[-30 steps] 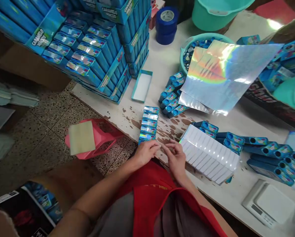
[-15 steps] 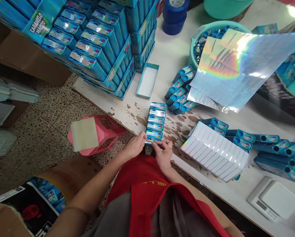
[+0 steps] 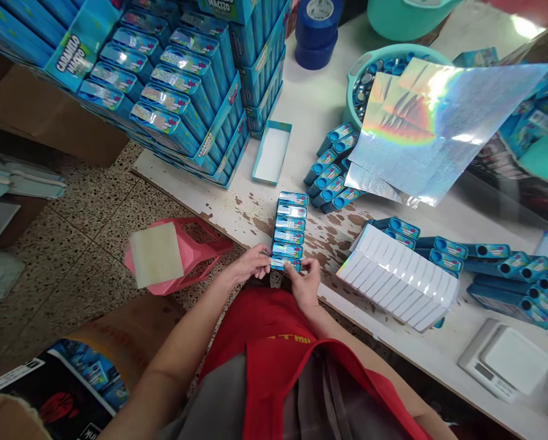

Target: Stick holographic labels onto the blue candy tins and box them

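A row of several small blue boxes (image 3: pixel 289 223) stands upright along the table edge, with shiny strips across their tops. At the near end, closest to my body, is a blue box (image 3: pixel 279 263) with a shiny sticker on its top. My right hand (image 3: pixel 305 282) grips this box's right end, its thumb pressed on the top and its fingers along the side. My left hand (image 3: pixel 251 263) is at the box's left end with fingers loosely bent and apart, holding nothing that I can see.
A sheet of white-backed stickers (image 3: pixel 400 278) lies to the right, near more blue boxes (image 3: pixel 331 168) and shiny sheets (image 3: pixel 421 134). An open tray (image 3: pixel 271 153) is ahead. Stacked filled cartons (image 3: pixel 173 104) stand at left, a scale (image 3: pixel 506 360) far right, a pink stool (image 3: pixel 182 263) below.
The narrow shiny strip held between both hands now lies on the nearest box's top. My left fingers have loosened and drawn slightly left; my right thumb presses on the box.
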The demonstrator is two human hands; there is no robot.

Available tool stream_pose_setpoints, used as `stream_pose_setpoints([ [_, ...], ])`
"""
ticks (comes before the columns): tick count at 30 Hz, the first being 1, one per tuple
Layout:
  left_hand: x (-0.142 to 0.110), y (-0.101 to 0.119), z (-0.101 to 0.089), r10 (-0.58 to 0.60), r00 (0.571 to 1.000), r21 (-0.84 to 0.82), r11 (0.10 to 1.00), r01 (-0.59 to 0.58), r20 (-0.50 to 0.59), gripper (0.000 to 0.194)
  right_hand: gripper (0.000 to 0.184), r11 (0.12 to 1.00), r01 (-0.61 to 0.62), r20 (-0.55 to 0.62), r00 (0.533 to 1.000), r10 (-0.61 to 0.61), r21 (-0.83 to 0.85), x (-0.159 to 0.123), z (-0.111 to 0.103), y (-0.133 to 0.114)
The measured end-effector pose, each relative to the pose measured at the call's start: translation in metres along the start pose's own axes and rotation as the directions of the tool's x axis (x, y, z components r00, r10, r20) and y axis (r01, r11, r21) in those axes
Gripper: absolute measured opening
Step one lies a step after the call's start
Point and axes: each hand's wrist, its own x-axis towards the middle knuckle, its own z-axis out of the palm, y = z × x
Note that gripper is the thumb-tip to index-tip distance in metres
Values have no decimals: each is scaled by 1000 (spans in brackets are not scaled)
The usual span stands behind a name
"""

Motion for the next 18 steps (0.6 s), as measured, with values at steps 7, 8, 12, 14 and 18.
stream_pose_setpoints([
  [7, 15, -32, -11, -50, 991, 12, 999, 51, -122, 51, 46, 993, -92, 134, 988, 82, 72, 11, -11, -2],
  [8, 14, -32, -10, -35, 974, 56, 997, 48, -222, 48, 45, 993, -101, 160, 983, 89, 69, 15, -16, -5],
  [12, 12, -22, 16, 294, 743, 197, 956, -219, -602, 49, 61, 999, 39, 77, 996, -37, -16, 25, -23, -17],
  [14, 14, -19, 34, 429, 701, 202, 900, -387, -569, 64, 77, 992, 123, 126, 985, -119, -27, 27, -17, -17],
  [18, 22, -17, 42, 424, 801, 78, 897, -434, -421, 80, 86, 999, -4, 335, 942, -10, 42, 35, -5, -1],
])
